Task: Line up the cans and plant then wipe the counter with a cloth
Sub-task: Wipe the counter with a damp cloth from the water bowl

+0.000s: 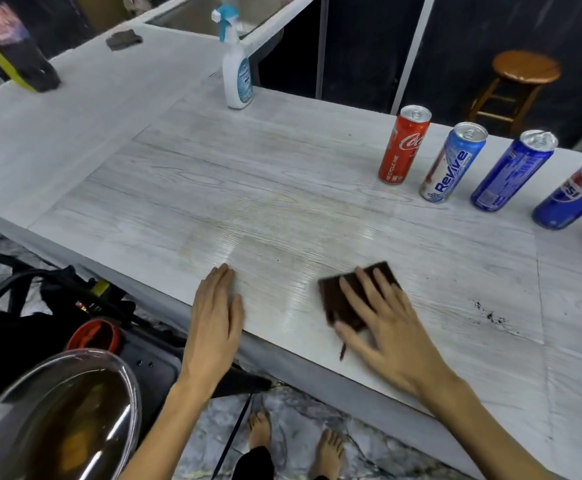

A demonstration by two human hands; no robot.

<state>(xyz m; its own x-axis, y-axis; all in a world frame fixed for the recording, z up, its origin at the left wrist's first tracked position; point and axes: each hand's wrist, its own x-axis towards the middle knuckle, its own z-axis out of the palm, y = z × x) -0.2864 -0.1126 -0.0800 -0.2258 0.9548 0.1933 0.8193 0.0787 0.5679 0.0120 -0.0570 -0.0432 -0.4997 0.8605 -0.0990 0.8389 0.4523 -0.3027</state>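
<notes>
At the lower middle of the frame the left hand (215, 315) lies open and flat on the near edge of the white counter (248, 174). Further up, near the top centre, a spray bottle (235, 69) stands upright. Right of the left hand, the right hand (383, 327) presses flat, fingers spread, on a dark brown cloth (343, 299). At the upper right a red can (403, 145), a light blue can (454, 162), a dark blue can (512, 171) and a Pepsi can (575, 192) stand in a row. Dark specks (490, 315) lie right of the cloth.
</notes>
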